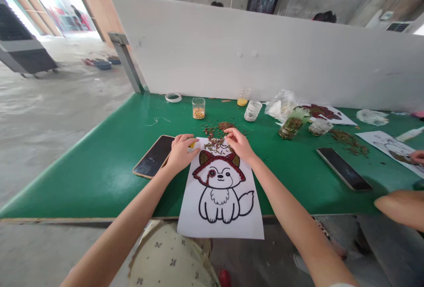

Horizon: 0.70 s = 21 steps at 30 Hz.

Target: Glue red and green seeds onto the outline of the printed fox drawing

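Note:
A white sheet (pixel 221 216) with a black-outlined cartoon fox lies at the near edge of the green table (pixel 99 168); its ears and hat are filled with red and brown seeds. My left hand (pixel 180 151) rests curled on the sheet's top left corner, fingers closed round a small yellow thing I cannot make out. My right hand (pixel 239 143) pinches at a loose pile of brown seeds (pixel 218 134) just beyond the top of the sheet.
A phone (pixel 154 156) lies left of my left hand, another phone (pixel 343 168) to the right. Small jars of grains (pixel 198 108), a tape roll (pixel 173 97) and plastic bags stand near the white partition. Another person's arm (pixel 399 207) and drawing (pixel 394 148) are at the right.

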{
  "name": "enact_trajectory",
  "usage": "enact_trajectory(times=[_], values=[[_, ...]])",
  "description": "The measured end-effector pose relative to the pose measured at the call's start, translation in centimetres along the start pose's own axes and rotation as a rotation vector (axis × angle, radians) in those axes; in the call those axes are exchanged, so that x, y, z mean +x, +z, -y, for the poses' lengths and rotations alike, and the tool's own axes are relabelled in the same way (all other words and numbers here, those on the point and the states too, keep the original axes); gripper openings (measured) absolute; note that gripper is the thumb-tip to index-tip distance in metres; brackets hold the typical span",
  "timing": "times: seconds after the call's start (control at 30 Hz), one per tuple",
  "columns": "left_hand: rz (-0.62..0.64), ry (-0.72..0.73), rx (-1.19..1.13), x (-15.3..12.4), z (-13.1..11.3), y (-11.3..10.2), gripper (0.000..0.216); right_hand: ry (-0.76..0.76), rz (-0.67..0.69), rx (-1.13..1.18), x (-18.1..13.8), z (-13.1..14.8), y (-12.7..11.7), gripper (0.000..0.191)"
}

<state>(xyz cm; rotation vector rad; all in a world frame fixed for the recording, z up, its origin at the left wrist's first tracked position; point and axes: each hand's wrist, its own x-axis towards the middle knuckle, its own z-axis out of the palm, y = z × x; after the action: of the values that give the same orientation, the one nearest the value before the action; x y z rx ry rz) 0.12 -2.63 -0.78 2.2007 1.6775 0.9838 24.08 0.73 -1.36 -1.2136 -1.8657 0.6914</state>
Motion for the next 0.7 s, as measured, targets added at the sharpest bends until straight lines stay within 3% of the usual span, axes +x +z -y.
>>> enact_trajectory(times=[0.2,0.7], values=[[0.09,0.261,-0.238,-0.5,-1.7,-0.2,0.018,-0.142,0.163,0.123,-2.2,3.9,2.5,0.023],[0.099,0.224,-0.31,-0.2,-1.8,0.1,0.015,-0.17,0.21,0.11,-2.5,3.9,2.7,0.021]])
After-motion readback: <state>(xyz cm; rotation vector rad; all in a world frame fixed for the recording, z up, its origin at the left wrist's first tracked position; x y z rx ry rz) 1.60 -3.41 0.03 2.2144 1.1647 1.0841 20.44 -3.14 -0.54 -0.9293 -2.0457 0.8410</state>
